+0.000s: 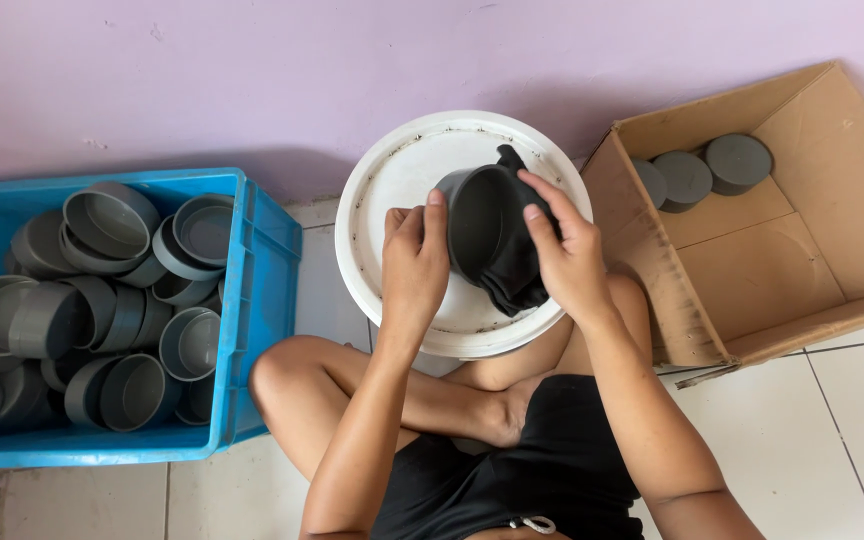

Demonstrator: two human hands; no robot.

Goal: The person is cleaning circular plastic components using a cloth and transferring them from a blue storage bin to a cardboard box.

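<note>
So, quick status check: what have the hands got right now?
Left hand steadies grey cap. Right hand presses black cloth on it. Over white lid. Nothing in the way.

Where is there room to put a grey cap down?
The cardboard box has a bare floor in front of its three grey caps. The white lid is bare left of the hands. The blue crate is heaped full.

Grey plastic cap (477, 225): round, shallow, open-mouthed, tipped on edge with the hollow facing left, held above a white lid. Black cloth (517, 270): crumpled, draped over the cap's right rim and hanging below it.
</note>
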